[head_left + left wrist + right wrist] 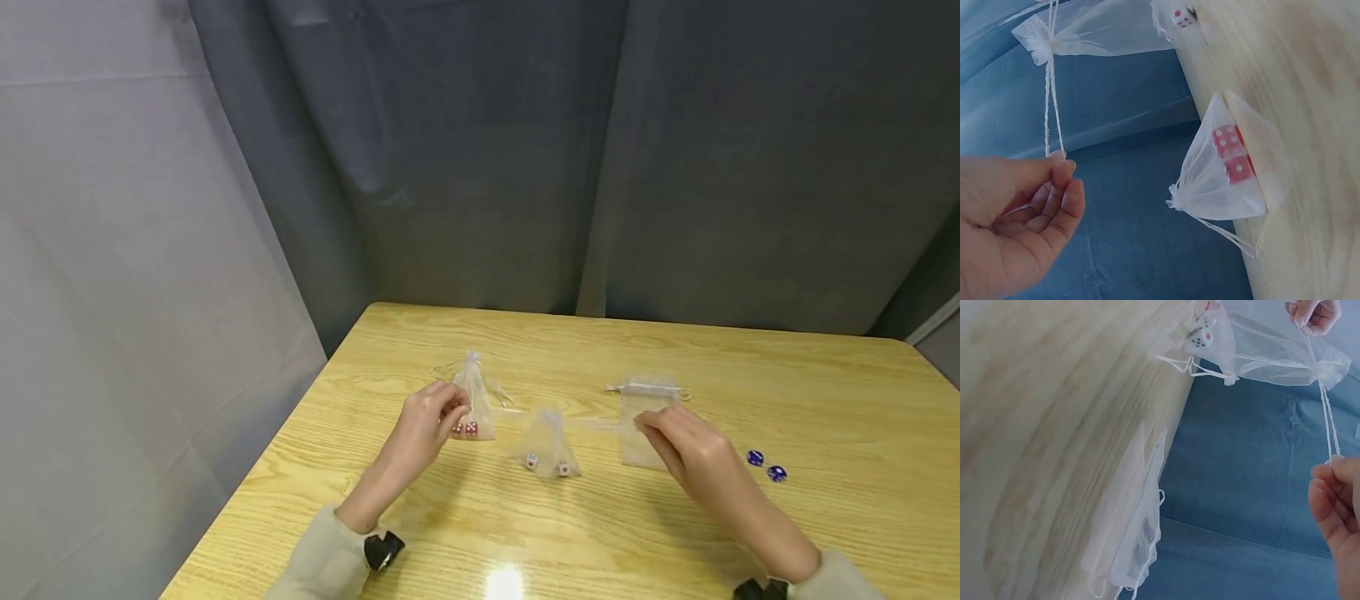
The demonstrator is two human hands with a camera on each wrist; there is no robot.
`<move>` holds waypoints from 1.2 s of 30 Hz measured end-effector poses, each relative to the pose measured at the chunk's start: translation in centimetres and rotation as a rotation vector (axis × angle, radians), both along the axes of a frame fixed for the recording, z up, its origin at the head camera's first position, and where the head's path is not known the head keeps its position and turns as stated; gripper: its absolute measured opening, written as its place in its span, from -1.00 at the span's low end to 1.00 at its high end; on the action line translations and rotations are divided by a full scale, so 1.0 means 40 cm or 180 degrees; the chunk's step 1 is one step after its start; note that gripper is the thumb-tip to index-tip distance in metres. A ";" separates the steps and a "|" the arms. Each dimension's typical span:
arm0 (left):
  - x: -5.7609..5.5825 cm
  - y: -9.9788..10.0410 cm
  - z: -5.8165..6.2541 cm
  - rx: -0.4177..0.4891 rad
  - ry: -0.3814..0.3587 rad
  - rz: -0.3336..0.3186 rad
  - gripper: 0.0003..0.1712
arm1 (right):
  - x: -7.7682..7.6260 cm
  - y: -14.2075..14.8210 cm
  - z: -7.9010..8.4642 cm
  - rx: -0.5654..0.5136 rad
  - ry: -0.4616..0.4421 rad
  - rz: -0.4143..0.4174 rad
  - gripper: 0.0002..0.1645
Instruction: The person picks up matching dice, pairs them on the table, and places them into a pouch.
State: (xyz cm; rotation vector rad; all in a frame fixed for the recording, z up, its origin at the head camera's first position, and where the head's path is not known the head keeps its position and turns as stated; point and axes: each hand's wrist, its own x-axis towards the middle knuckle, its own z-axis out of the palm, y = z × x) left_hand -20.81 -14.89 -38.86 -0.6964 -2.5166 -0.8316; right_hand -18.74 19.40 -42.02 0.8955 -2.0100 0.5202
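Note:
Between my hands stands a sheer white drawstring pouch (547, 440) with white dice (564, 469) at its base and its neck gathered. My left hand (420, 429) pinches one looped end of its drawstring (1049, 109) between thumb and fingertips. On the other side, my right hand (697, 454) pinches the opposite loop, and the cord (1326, 419) runs taut to the neck in the right wrist view. Just beyond my left hand is a second tied pouch (477, 400) with red dice (1229, 141) inside.
A flat sheer pouch (636, 442) lies on the wooden table (525, 525) behind my right hand, its drawstring across the top. Two blue dice (777, 473) sit to the right of that hand. Dark curtains (480, 167) hang beyond the far edge.

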 end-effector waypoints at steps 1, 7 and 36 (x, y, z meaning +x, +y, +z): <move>-0.006 0.001 0.002 -0.0004 -0.0016 0.0003 -0.95 | -0.004 0.001 0.001 0.0014 -0.0035 -0.0028 -0.48; -0.055 0.011 0.012 -0.0099 -0.0084 -0.0005 -0.95 | -0.043 0.006 0.006 0.0013 -0.0179 -0.0184 -0.96; -0.165 0.071 -0.060 -0.1011 -0.0512 0.0229 -0.89 | -0.110 -0.051 -0.050 0.0483 -0.1433 -0.0634 -0.85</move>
